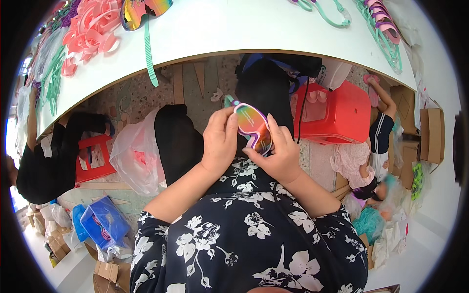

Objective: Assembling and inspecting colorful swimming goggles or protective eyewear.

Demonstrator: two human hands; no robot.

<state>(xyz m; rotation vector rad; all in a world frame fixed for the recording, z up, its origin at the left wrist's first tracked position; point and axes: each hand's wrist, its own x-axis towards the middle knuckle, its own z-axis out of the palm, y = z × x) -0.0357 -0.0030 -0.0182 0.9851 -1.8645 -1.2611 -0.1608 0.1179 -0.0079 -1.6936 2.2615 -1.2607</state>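
Both my hands hold a pair of swim goggles [251, 122] above my lap. Its lenses are mirrored in rainbow colours, the frame is purple and white, and a bit of green strap shows at its upper end. My left hand [219, 139] grips the upper left side, thumb and fingers closed on the rim. With my right hand [282, 154] I pinch the lower right side, fingers along the far edge and thumb near the nose bridge. The goggles are tilted, one lens higher than the other.
Ahead curves a white table [220, 36] with pink rubber parts [93, 29], green straps [53, 73], mirrored goggles [141, 13] and more goggles [383, 24]. A red stool [349, 115] and blue crate [103, 224] stand on the floor. People sit at left and right.
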